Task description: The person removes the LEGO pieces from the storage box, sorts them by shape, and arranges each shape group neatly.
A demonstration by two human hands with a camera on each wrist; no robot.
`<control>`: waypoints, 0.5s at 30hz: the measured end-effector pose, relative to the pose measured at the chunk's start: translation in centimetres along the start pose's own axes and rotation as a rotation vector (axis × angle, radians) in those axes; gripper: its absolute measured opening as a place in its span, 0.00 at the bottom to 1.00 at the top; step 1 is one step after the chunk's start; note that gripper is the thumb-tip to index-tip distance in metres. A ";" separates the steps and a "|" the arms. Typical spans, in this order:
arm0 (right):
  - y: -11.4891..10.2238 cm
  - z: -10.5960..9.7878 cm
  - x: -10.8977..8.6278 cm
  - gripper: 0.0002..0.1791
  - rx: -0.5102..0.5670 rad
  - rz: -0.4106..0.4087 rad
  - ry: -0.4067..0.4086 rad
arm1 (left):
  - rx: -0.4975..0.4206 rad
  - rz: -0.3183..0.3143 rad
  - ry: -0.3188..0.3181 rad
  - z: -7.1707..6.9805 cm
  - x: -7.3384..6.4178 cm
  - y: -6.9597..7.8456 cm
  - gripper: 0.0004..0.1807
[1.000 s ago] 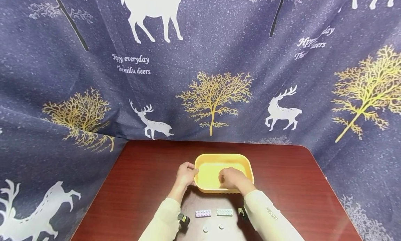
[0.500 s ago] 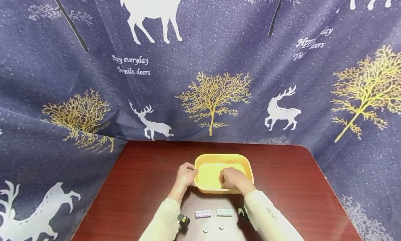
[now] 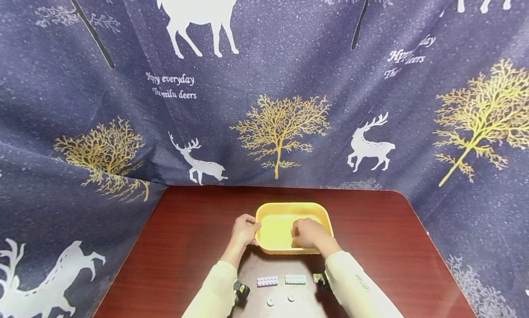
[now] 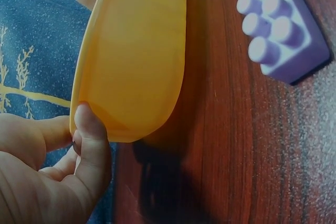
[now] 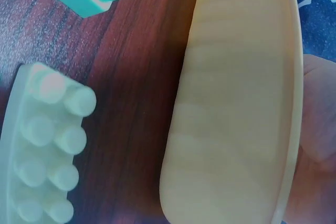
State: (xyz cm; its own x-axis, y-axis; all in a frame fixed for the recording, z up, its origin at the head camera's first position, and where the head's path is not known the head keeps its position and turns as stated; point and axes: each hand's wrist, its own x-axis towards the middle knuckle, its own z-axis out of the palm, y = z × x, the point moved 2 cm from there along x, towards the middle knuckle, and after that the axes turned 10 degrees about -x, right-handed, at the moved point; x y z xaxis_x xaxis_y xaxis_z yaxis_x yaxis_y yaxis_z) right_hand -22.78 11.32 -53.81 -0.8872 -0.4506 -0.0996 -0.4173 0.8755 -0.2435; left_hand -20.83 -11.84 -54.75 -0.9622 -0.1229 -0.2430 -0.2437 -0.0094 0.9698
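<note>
A yellow plastic bin (image 3: 274,230) sits on the table. My left hand (image 3: 243,229) pinches its left rim; in the left wrist view the thumb (image 4: 90,124) lies over the wall (image 4: 136,51). My right hand (image 3: 309,233) reaches down inside the bin, its fingers bent. Whether those fingers hold anything is hidden, and the right wrist view shows mostly the bin's outer wall (image 5: 231,103). In front of the bin lie a purple toy brick (image 3: 267,281), a mint toy brick (image 3: 295,280) and a pale green toy brick (image 3: 317,277), partly covered by the right wrist gear.
Two small round whitish pieces (image 3: 270,301) lie nearer to me than the bricks. The reddish-brown table (image 3: 198,217) extends to both sides. Behind it hangs a dark blue cloth (image 3: 264,70) printed with deer and trees.
My right hand has shifted slightly to the right inside the bin, and more of the pale green brick shows beside that wrist. The left hand keeps its hold on the rim.
</note>
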 end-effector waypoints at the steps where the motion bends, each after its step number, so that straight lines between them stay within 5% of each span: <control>1: 0.1 0.0 0.0 0.13 0.009 0.007 0.005 | 0.002 0.001 0.001 0.0 0.0 0.0 0.10; 15: 0.5 -0.7 -0.7 0.02 0.056 -0.028 0.116 | 0.003 -0.007 0.002 0.0 0.2 -0.1 0.12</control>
State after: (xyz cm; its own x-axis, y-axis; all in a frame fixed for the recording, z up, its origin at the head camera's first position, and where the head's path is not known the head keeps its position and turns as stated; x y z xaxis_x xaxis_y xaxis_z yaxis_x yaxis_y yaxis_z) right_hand -22.56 12.22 -53.18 -0.8934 -0.4487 0.0198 -0.4337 0.8503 -0.2981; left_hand -21.01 -11.90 -54.88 -0.9603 -0.1248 -0.2496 -0.2507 -0.0071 0.9680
